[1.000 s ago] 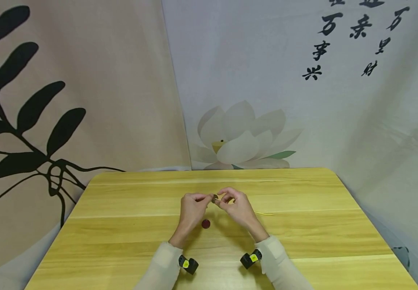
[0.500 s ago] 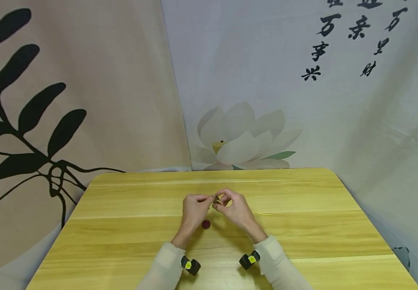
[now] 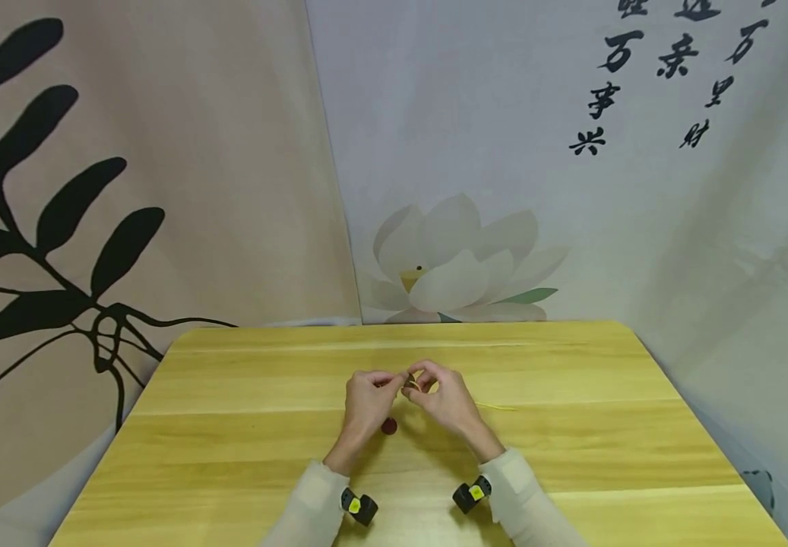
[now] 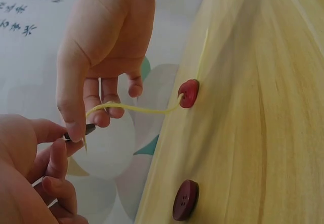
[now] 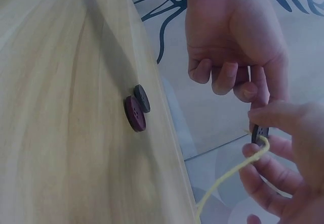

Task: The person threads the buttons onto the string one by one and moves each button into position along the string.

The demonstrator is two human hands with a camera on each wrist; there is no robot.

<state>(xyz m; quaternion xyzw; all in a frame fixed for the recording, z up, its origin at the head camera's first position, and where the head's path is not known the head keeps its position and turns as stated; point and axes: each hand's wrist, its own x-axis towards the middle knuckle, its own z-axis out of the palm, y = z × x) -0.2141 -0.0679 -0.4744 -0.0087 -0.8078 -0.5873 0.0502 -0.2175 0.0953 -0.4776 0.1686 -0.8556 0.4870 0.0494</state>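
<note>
While bare left hand (image 3: 368,401) pinches small dark round button (image 5: 258,132) above light wooden table (image 3: 571,433), fingers curled, maroon round button (image 3: 389,427) lies on table just beside that wrist; bare right hand (image 3: 447,399) grips same dark button, thin yellow cord (image 5: 229,173) through it; farther right, cord threads red round button (image 4: 189,93) on table.

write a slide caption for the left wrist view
Left hand and right hand hold a dark button; yellow string runs through a red button.
</note>
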